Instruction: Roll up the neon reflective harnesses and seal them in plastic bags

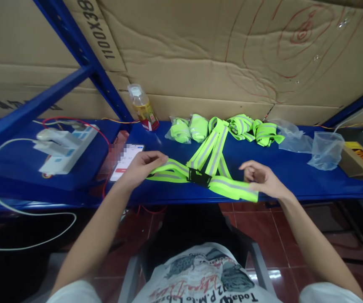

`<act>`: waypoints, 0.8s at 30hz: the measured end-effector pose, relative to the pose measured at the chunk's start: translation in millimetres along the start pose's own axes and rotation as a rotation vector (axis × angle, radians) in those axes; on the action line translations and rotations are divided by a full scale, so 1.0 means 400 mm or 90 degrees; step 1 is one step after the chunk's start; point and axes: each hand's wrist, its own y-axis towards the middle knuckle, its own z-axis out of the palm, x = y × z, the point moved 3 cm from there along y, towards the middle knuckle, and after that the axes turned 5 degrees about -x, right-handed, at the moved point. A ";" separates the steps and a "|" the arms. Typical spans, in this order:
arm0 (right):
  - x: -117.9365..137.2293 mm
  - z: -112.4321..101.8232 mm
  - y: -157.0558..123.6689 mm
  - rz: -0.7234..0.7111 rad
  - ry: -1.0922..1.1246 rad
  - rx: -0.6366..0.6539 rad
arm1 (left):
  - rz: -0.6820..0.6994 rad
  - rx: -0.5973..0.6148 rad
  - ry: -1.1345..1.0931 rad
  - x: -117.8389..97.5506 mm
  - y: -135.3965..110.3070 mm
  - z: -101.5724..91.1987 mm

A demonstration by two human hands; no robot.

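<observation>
A neon-yellow reflective strap harness (232, 188) with grey stripes lies across the front of the blue table. Its waist band runs sideways through a black buckle (198, 177), and looped straps stretch from there to the back. My left hand (146, 164) is closed on the band's left end, fingertips pinched together. At the right end, my right hand (262, 179) is closed with its thumb over the band and its index finger bent above it. Behind are two bagged strap rolls (180, 130) and two loose rolled straps (265, 133).
A drink bottle (144, 110) stands at the back. Left of my left hand lie a phone (123, 166) and a white power strip (69, 151) with cables. Clear plastic bags (326, 149) and a cardboard box (360, 162) are on the right. Blue shelf posts (86, 59) frame the table.
</observation>
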 end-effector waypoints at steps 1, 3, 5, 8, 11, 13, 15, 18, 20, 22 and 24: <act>0.005 0.020 -0.007 -0.019 -0.093 0.007 | 0.005 -0.008 -0.004 0.003 0.001 -0.002; 0.018 0.069 -0.027 -0.056 -0.307 0.007 | 0.018 -0.017 -0.004 0.008 0.004 -0.006; 0.039 0.120 -0.050 -0.111 -0.466 -0.005 | 0.030 -0.022 0.004 0.013 0.003 -0.011; 0.061 0.179 -0.079 -0.190 -0.549 -0.002 | 0.054 -0.032 0.017 0.016 -0.003 -0.020; 0.063 0.202 -0.089 -0.229 -0.589 0.002 | 0.078 -0.052 0.031 0.017 -0.010 -0.027; 0.062 0.203 -0.090 -0.255 -0.590 -0.010 | 0.089 -0.070 0.034 0.017 -0.014 -0.028; 0.067 0.198 -0.090 -0.286 -0.548 -0.041 | 0.094 -0.086 0.030 0.018 -0.016 -0.027; 0.077 0.177 -0.089 -0.255 -0.361 -0.033 | 0.076 -0.090 0.006 0.016 -0.015 -0.024; 0.079 0.140 -0.091 -0.135 -0.167 -0.042 | 0.052 -0.069 -0.015 0.003 -0.014 -0.028; 0.076 0.083 -0.101 0.018 0.001 -0.102 | 0.034 -0.036 -0.012 -0.031 -0.026 -0.039; 0.081 0.014 -0.119 0.105 0.045 -0.148 | 0.019 -0.010 0.001 -0.084 -0.056 -0.058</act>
